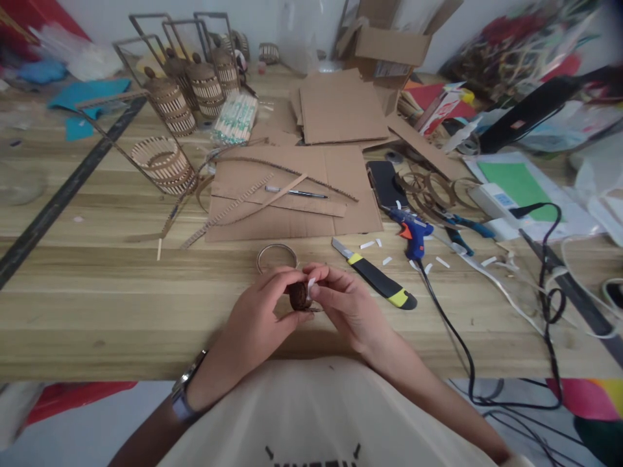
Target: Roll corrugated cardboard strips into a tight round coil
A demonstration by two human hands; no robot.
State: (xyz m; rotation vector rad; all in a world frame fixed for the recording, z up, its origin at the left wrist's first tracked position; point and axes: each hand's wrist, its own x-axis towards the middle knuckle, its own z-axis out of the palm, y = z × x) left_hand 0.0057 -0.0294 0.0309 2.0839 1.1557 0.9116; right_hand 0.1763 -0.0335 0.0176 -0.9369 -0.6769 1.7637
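My left hand (pixel 256 321) grips a small dark brown round piece (pixel 298 297) with a textured surface, close to the table's front edge. Between the thumb and fingers of my right hand (pixel 353 311) a small white strip (pixel 310 286) is pinched against the side of that piece. A thin edge juts out at its base, partly hidden by my fingers. Just beyond my left fingers lies a thin brown ring (pixel 277 257). To the right of my hands rests a black and yellow utility knife (pixel 377 275), its blade out.
A blue glue gun (pixel 415 237) with a black cord, pliers (pixel 462 228) and white scraps lie on the right. Ahead is a cardboard sheet (pixel 292 224) with a pen (pixel 298 192) and strips. A slatted basket (pixel 163 165) and several lantern-like ones (pixel 170 104) stand at left.
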